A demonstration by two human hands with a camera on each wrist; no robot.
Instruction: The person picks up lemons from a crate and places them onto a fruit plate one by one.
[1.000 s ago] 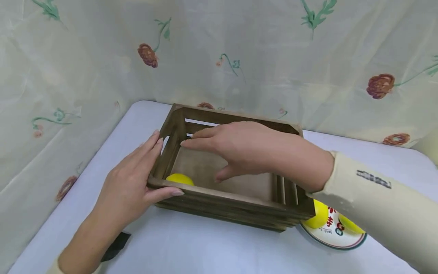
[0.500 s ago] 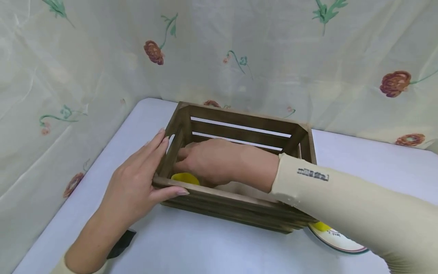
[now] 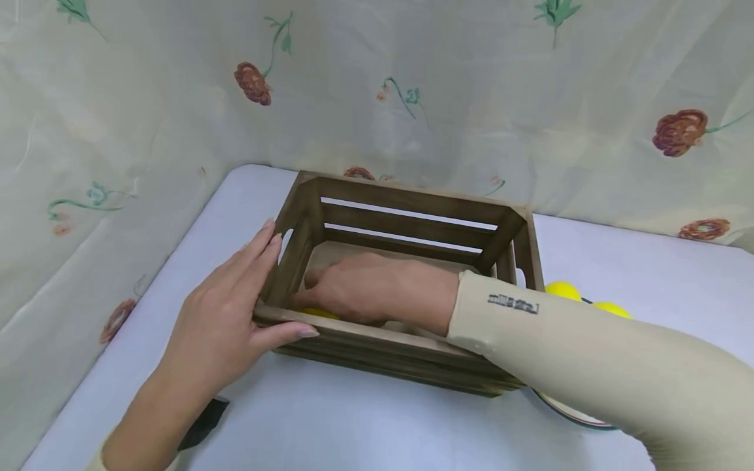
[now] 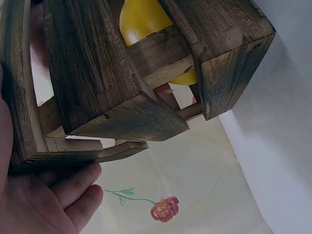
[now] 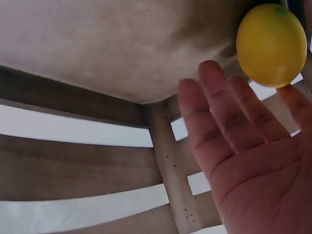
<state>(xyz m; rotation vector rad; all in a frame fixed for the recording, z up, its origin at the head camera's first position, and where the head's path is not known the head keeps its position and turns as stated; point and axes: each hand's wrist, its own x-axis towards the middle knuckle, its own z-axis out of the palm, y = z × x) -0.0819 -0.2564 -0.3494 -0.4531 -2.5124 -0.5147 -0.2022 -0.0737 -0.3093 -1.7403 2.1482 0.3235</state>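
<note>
My left hand [image 3: 226, 314] rests on the near left corner of a brown slatted wooden crate [image 3: 406, 342]. Its fingers lie straight along the left side, the thumb over the front rim. Down inside the crate is my right hand [image 3: 365, 281], palm toward the front left corner. A yellow lemon [image 5: 271, 46] with a green tip lies in that corner, mostly hidden by hand and rim in the head view. In the right wrist view the fingers [image 5: 219, 97] are extended beside the lemon, one fingertip right at its edge. Through the slats, the left wrist view shows the lemon [image 4: 144, 19] too.
Right of the crate, two more lemons [image 3: 563, 290] show behind the right sleeve [image 3: 589, 347], which covers most of a plate [image 3: 580, 418]. A dark object [image 3: 203, 424] lies by the left wrist. A flowered curtain [image 3: 459, 98] hangs behind the white table [image 3: 377, 432].
My right hand has dropped from above the crate down into it, toward the lemon in the front left corner. My left hand stays at the crate's corner.
</note>
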